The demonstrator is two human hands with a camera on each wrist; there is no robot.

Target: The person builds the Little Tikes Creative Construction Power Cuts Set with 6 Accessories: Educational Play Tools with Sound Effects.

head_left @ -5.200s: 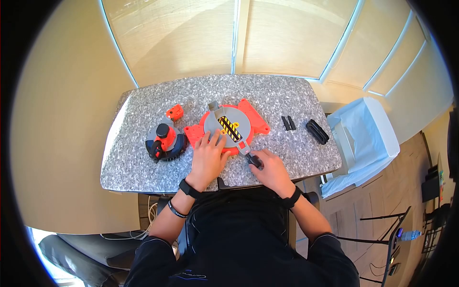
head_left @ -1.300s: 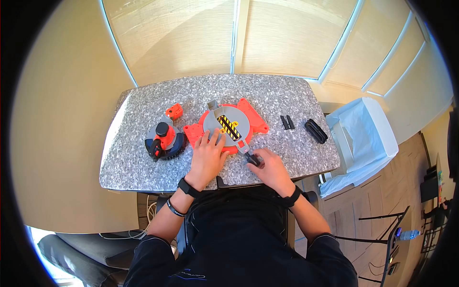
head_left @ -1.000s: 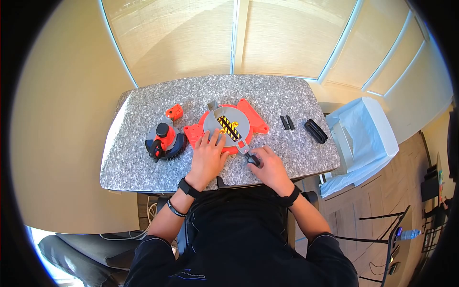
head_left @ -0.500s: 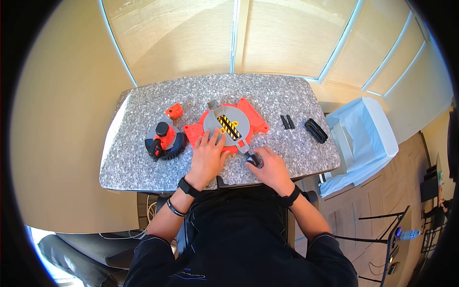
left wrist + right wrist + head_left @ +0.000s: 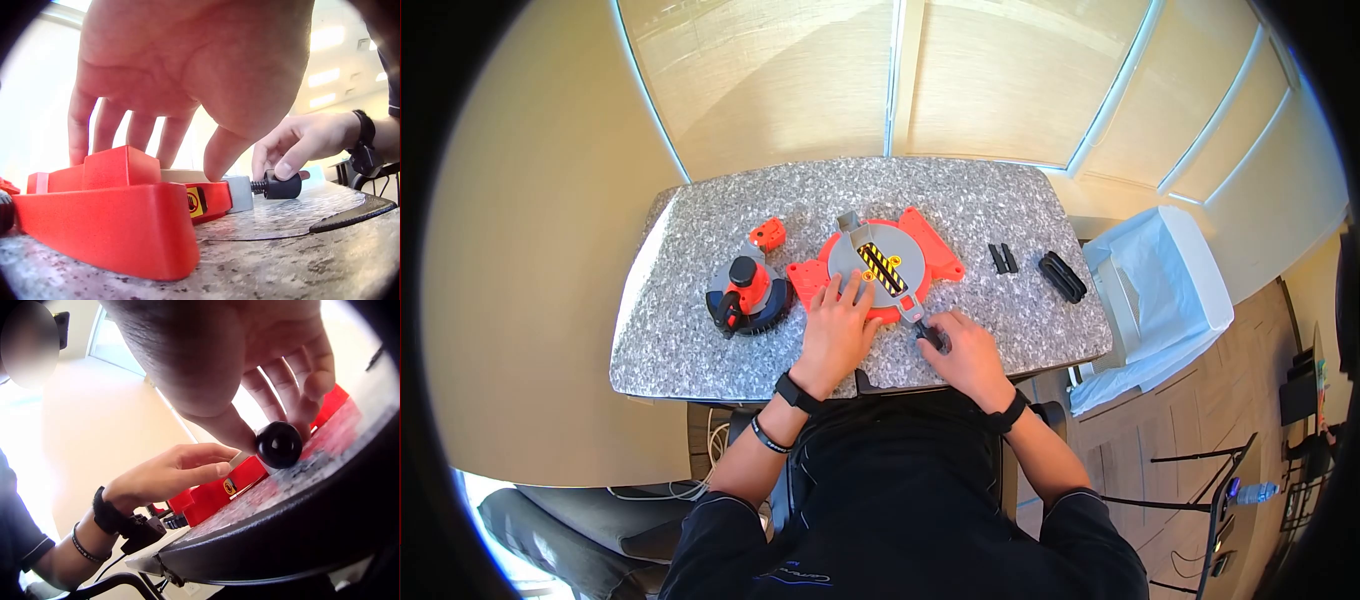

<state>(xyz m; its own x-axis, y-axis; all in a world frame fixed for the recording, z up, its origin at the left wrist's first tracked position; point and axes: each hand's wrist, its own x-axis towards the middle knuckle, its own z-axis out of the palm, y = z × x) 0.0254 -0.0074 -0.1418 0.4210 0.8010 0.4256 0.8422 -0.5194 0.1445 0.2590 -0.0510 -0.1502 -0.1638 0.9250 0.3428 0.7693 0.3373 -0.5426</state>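
The red base [image 5: 935, 250] lies on the speckled table [image 5: 1010, 330], in front of the person and near the table's close edge. A grey disc [image 5: 909, 256] sits on it, with a yellow-and-black striped insert [image 5: 881, 269] set across its middle. The left hand [image 5: 833, 335] rests over the near left part of the disc and base, its fingers spread and mostly straight with the thumb apart, and hides what lies beneath them from the head view. The right hand [image 5: 968, 352] pinches the black knob [image 5: 283, 185] between thumb and fingers; the knob sits on a threaded rod [image 5: 258, 187] at the near end of the disc's grey arm [image 5: 909, 307]. Beside the base on the left stands a red-and-black tool head [image 5: 748, 290], close to its left corner and taking up that side, with a small red block [image 5: 769, 234] just beyond it. To the right of the base, well apart from the hands, two black strips [image 5: 1004, 258] lie side by side, and a black ribbed part [image 5: 1062, 277] lies near the table's right edge. Past that edge stands a bin [image 5: 1210, 260] with a pale blue liner, and farther off a water bottle [image 5: 1258, 493] rests on another surface.
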